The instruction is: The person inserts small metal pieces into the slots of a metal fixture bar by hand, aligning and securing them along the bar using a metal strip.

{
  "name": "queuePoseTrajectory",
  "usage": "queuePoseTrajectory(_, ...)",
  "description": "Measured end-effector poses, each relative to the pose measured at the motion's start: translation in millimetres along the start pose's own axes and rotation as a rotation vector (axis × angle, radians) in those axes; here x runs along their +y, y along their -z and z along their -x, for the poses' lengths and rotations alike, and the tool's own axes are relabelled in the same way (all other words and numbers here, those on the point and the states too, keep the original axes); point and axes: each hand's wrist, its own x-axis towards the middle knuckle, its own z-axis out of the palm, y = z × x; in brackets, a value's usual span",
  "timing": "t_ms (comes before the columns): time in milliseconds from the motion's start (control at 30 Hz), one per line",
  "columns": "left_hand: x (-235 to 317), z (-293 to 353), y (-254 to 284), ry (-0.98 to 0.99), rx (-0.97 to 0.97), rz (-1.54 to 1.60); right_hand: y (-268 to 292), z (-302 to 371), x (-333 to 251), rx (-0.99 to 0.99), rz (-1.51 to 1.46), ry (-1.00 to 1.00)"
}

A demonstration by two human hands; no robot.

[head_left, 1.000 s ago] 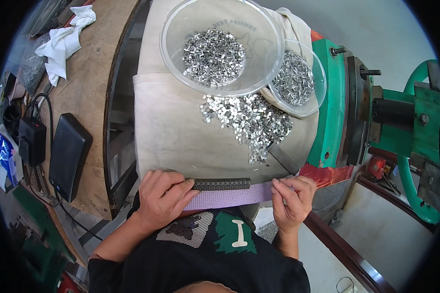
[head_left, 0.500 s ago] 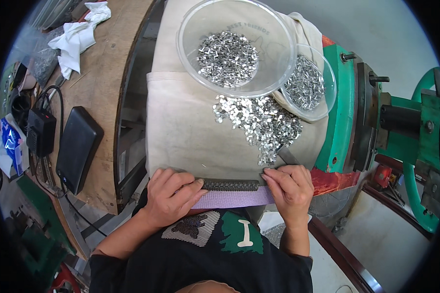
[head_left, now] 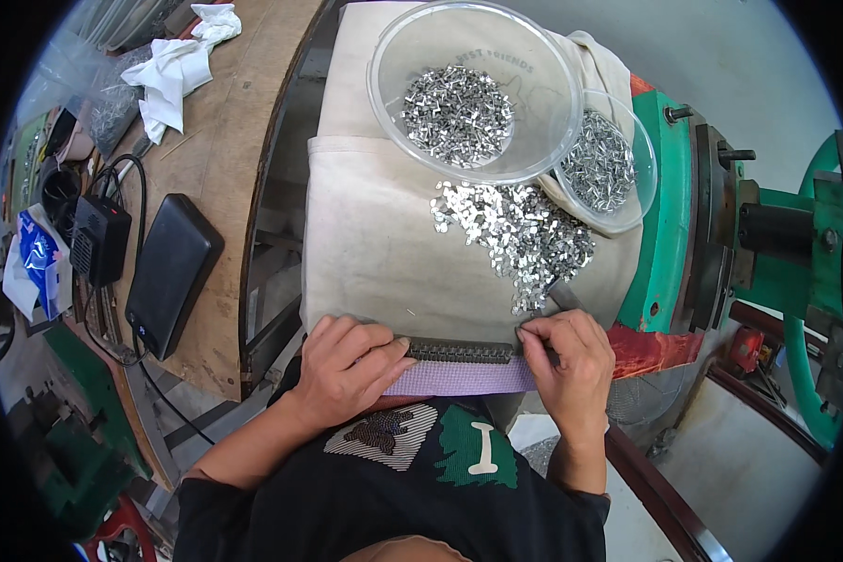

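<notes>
A dark toothed metal strip (head_left: pixel 459 352) lies along the near edge of a beige cloth, above a band of lilac woven material (head_left: pixel 464 378). My left hand (head_left: pixel 354 367) closes over the strip's left end, thumb and fingers pressed together there. Beside the right end, the thumb and forefinger of my right hand (head_left: pixel 571 363) are pinched; whatever they hold is too small to make out. Just beyond that hand, a flat grey metal piece (head_left: pixel 562 297) touches a loose pile of small shiny metal pieces (head_left: pixel 525 234) on the cloth (head_left: pixel 365 244).
Behind the pile stand a large clear tub (head_left: pixel 379 103) and a smaller clear bowl (head_left: pixel 648 178), both holding small metal pieces. Green machinery (head_left: pixel 660 215) borders the right. On the left, a wooden table (head_left: pixel 225 178) carries a black power bank (head_left: pixel 173 276), cables and crumpled tissue (head_left: pixel 169 84).
The whole view has shifted, so the scene sits slightly further right in the picture. Both hands stay at the strip's ends, with little visible change in their grip.
</notes>
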Motion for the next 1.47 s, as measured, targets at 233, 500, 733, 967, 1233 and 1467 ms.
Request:
queuePoseTrajectory(233, 1, 1, -1, 0.004, 0.020, -0.005, 0, 3, -5, -0.003, -0.053, -0.088)
queuePoseTrajectory(500, 0, 1, -4, -0.015, 0.037, 0.008, -3, 18, 9, 0.079, -0.365, -0.289)
queuePoseTrajectory(733, 2, 2, -1, -0.006, 0.020, -0.014, -5, 31, 13, 0.106, -0.797, -0.521)
queuePoseTrajectory(967, 2, 3, -1, -0.018, 0.026, -0.024, -10, 37, 22, 0.122, -0.842, -0.450)
queuePoseTrajectory(1233, 1, 3, -1, -0.039, 0.025, -0.023, -9, 36, 12, 0.179, -1.060, -0.494)
queuePoseTrajectory(1467, 2, 2, -1, -0.017, 0.011, -0.028, -11, 39, 23, -0.009, -0.824, -0.356)
